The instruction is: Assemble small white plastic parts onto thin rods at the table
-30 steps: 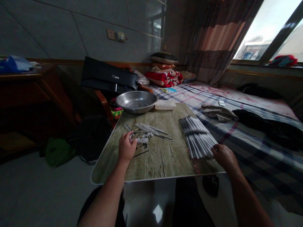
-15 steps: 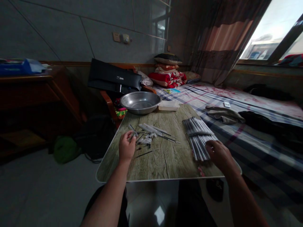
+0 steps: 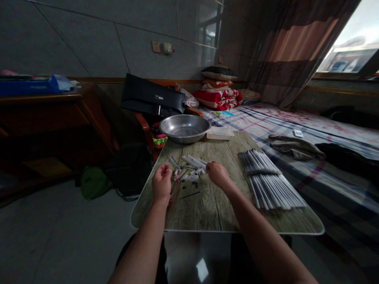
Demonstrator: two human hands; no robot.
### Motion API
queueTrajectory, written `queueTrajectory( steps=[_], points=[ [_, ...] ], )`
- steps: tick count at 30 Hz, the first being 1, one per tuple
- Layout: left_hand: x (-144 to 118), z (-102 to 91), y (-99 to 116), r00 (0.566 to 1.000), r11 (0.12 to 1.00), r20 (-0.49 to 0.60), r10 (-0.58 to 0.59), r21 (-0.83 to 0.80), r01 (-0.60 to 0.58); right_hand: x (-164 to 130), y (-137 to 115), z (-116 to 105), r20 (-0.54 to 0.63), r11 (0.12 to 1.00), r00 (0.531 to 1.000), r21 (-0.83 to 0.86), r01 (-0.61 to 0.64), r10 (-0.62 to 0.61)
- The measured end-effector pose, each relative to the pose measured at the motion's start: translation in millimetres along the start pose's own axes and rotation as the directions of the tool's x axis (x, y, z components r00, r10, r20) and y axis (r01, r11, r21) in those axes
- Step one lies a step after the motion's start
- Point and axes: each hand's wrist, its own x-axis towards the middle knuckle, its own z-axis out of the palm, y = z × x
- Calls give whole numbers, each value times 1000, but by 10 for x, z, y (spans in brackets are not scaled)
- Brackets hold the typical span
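Observation:
My left hand (image 3: 162,182) rests on the wooden table (image 3: 213,205), its fingers closed around small pen parts at the left edge of a loose pile of small parts and thin tubes (image 3: 189,169). My right hand (image 3: 217,173) lies over the right side of that pile, its fingers curled down onto the pieces; what it grips is hidden. A wide stack of white tubes (image 3: 268,179) lies to the right of my right hand. One thin dark rod (image 3: 190,194) lies on the table between my hands.
A metal basin (image 3: 184,128) and a shallow white tray (image 3: 220,133) stand at the table's far edge. A chair with a black case (image 3: 152,96) is behind them. A bed with folded blankets (image 3: 219,96) runs along the right. A green bag (image 3: 92,181) lies on the floor.
My right hand left the white tube stack and moved left to the small parts pile. The view swung left. My left hand stayed by the pile.

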Motion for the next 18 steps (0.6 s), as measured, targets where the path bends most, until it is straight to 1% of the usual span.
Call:
queueTrajectory(
  steps=[3, 6, 8, 10, 12, 15, 18],
  points=[
    [15, 5, 2, 1000, 1000, 5, -13, -16, 13, 135, 58, 140, -88, 998, 994, -6, -68, 67],
    [16, 14, 11, 1000, 999, -2, -31, -37, 31, 162, 116, 261, -227, 990, 964, 19, -141, 142],
    [8, 17, 23, 999, 997, -6, -49, -60, 48, 150, 147, 313, -268, 989, 952, 41, -142, 147],
    [-6, 16, 41, 998, 995, -6, -63, -79, 62, 133, 163, 336, -262, 993, 958, 43, -108, 115],
    [-21, 13, 60, 997, 994, -5, -71, -79, 70, 124, 160, 340, -232, 996, 969, 25, -86, 89],
    [-44, 13, 77, 997, 994, -7, -79, -71, 78, 124, 131, 346, -182, 995, 979, -5, -98, 96],
    [-61, 17, 74, 997, 995, 0, -80, -64, 80, 126, 99, 364, -165, 995, 981, -3, -101, 99]
  ],
)
